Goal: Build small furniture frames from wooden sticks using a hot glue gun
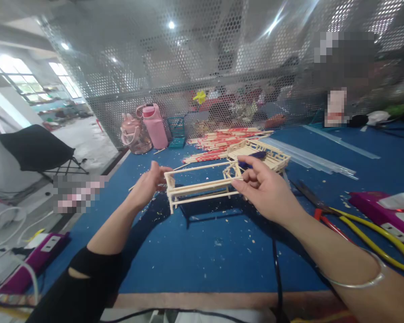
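Note:
A small frame of pale wooden sticks (202,186), shaped like a little bench, is held above the blue table (202,251). My left hand (150,181) grips its left end. My right hand (264,186) grips its right end and also holds a dark blue tool (252,158) between the fingers. Behind it stands a second stick frame (272,154) on the table. A heap of red-and-pale sticks (222,141) lies further back.
Large yellow-handled shears (366,233) lie at the right beside a magenta box (387,215). Clear rods (319,159) lie behind. Pink bottles (153,125), a teal basket (177,131) and a perforated metal screen (202,72) stand at the back. A black cable (276,273) crosses the table.

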`<state>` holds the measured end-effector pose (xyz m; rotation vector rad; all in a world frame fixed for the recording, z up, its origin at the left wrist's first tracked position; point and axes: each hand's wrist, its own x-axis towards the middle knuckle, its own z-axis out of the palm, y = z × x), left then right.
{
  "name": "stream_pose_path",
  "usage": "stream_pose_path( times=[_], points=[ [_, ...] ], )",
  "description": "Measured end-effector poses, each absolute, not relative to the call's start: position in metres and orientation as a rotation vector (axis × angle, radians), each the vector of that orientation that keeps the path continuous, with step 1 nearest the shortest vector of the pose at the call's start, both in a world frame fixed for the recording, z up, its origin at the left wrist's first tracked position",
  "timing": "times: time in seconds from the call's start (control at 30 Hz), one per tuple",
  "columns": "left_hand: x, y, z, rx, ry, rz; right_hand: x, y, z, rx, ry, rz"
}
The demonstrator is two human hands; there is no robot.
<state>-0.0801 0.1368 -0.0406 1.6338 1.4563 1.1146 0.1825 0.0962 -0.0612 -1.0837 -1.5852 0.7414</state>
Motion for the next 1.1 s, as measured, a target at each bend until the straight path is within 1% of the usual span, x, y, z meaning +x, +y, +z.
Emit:
stream_pose_path(
  times=[0.07, 0.1, 0.17, 0.37, 0.43, 0.57, 0.8, 0.97, 1.1],
  points=[
    [-0.084, 0.137, -0.047, 1.6, 1.494, 0.873, 0.183, 0.095, -0.061, -1.092, -1.581, 0.743],
    [-0.084, 0.136, -0.049, 1.594, 1.51, 0.831, 0.183, 0.095, -0.06, -1.093, -1.584, 0.739],
    [-0.081, 0.134, -0.052, 1.552, 1.498, 0.872, 0.184, 0.094, -0.06, -1.088, -1.607, 0.715],
    [-0.081, 0.13, -0.055, 1.494, 1.39, 1.2, 0.184, 0.098, -0.067, -1.127, -1.75, 0.623],
    [-0.082, 0.13, -0.055, 1.5, 1.388, 1.195, 0.184, 0.102, -0.07, -1.214, -1.775, 0.601],
    [-0.082, 0.128, -0.054, 1.55, 1.466, 1.03, 0.185, 0.109, -0.076, -1.369, -1.848, 0.569],
    [-0.08, 0.128, -0.054, 1.63, 1.523, 0.99, 0.186, 0.112, -0.08, -1.37, -1.86, 0.475],
    [-0.083, 0.133, -0.061, 1.557, 1.453, 1.059, 0.186, 0.112, -0.081, -1.338, -1.858, 0.501],
    [-0.084, 0.134, -0.059, 1.485, 1.297, 1.25, 0.181, 0.112, -0.082, -1.204, -1.75, 0.678]
  ],
)
